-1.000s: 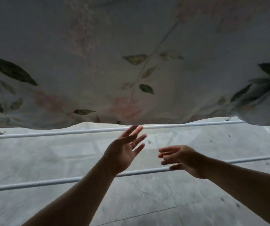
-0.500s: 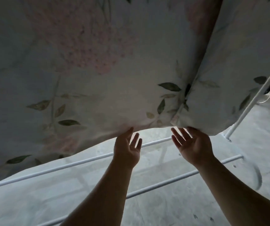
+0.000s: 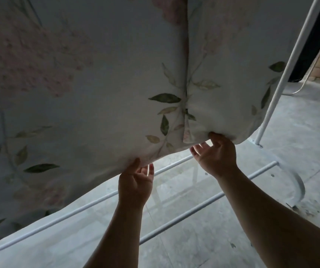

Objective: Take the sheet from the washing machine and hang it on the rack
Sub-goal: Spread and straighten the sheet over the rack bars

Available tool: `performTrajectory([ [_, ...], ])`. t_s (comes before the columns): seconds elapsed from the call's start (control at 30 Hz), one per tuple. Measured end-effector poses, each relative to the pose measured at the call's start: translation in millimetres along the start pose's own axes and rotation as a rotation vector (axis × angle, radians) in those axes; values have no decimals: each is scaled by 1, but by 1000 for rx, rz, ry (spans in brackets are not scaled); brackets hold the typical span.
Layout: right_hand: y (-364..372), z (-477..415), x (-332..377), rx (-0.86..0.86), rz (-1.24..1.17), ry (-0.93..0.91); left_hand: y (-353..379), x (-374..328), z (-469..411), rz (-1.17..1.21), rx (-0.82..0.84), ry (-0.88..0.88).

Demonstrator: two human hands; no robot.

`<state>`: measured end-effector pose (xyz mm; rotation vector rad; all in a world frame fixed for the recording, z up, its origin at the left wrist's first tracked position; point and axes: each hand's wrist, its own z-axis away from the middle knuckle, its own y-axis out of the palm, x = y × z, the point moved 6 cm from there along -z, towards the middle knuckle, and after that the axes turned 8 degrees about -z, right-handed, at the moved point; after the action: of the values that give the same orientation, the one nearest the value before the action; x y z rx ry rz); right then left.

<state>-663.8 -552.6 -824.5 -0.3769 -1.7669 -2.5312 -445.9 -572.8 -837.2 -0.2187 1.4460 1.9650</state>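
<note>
Sheet [image 3: 97, 84]: draped on rack [image 3: 77, 210], fills upper frame from L edge across. Hangs above and just beyond both hands. Lower hem runs as long axis from low-L to high-R, so R end sits higher than L.

L hand [image 3: 136, 182]: raised under hem, near mid-frame. Thumb tip touches hem edge. Fingers [image 3: 149, 169] half-curled just below the edge, light showing past them. Whether the forefinger is behind the cloth: cannot tell, so pinch not confirmed.

Fold [image 3: 186, 93]: vertical crease in sheet, drops to hem between the two hands. Its foot ends in a small turned flap, closer to R hand than L.

R hand [image 3: 216, 157]: higher than L, palm up. Thumb tip presses hem just R of the flap. Fingers [image 3: 195, 150] loosely spread, in the gap below the cloth, apart from it. Holds nothing.

Post [image 3: 280, 89]: white rack upright, just R of sheet's R edge, foot on floor [image 3: 300, 132].

Assessment: sheet is hung; step in hand looks like straightening the hem. Next move turns on pulling hem ends apart along its axis to flatten the fold. R hand better placed for the flap. Risk: one-sided tug could drag the cloth along the rack.
</note>
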Motion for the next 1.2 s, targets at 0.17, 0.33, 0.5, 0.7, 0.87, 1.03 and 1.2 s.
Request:
performTrajectory([
  [0.17,3,-3,-13,149,109,66,12,12,5,-237,71,-25],
  [0.33,5,-9,-12,163,17,56,22,19,-2,-353,49,-24],
  [0.5,-4,-14,-13,26,39,31,15,20,-3,-388,32,-13],
  [0.7,-1,-14,-14,37,-27,-19,12,14,-5,-466,19,21],
  [0.87,1,-14,-20,5,-171,23,9,11,-6,-493,13,38],
  [1.03,-10,-23,-15,-17,-43,-62,8,7,-5,-573,-12,117],
  [1.2,-2,-20,-18,-27,-83,-84,15,8,-7,-497,-16,71],
])
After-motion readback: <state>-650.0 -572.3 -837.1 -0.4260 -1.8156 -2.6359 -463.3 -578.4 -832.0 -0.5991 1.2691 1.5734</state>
